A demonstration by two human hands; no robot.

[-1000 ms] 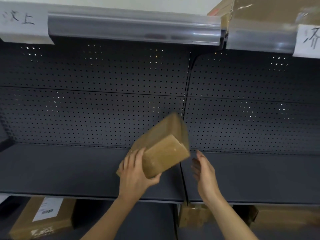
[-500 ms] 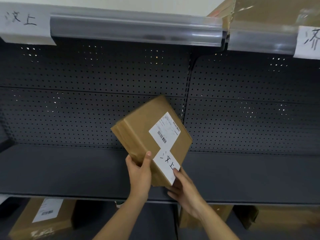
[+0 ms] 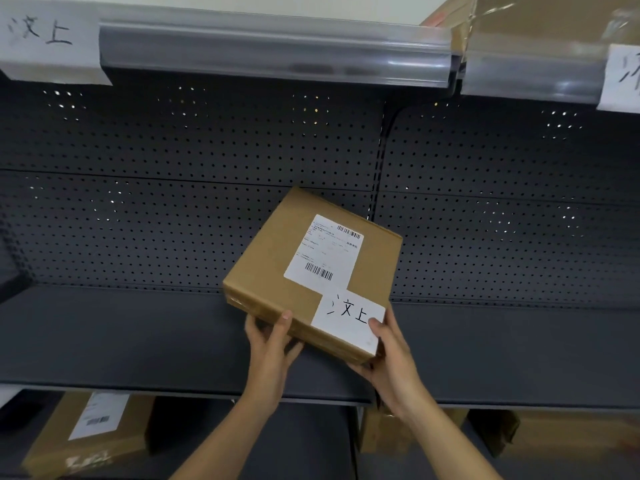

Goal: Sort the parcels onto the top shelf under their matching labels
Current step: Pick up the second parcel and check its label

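A flat brown cardboard parcel (image 3: pixel 277 258) is held in front of the dark middle shelf (image 3: pixel 121 341), its labelled face turned up toward me. It carries a printed shipping label (image 3: pixel 323 252) and a handwritten label reading 汶上 (image 3: pixel 346 317). My left hand (image 3: pixel 270 344) grips its near left edge and my right hand (image 3: pixel 391 355) grips its near right corner. On the top shelf's front rail (image 3: pixel 270 53) a paper label (image 3: pixel 45 36) at the far left shows the same 汶上. A second paper label (image 3: pixel 623 77) at the far right is cut off.
A taped cardboard box (image 3: pixel 540 19) sits on the top shelf at the right. On the bottom shelf lie a labelled parcel (image 3: pixel 90 434) at the left and more brown boxes (image 3: pixel 571 441) at the right. Perforated dark panels (image 3: pixel 173 161) back the shelves.
The parcel has been turned from edge-on to label-up and levelled flatter. My right hand, which was off it, has taken hold of its right corner.
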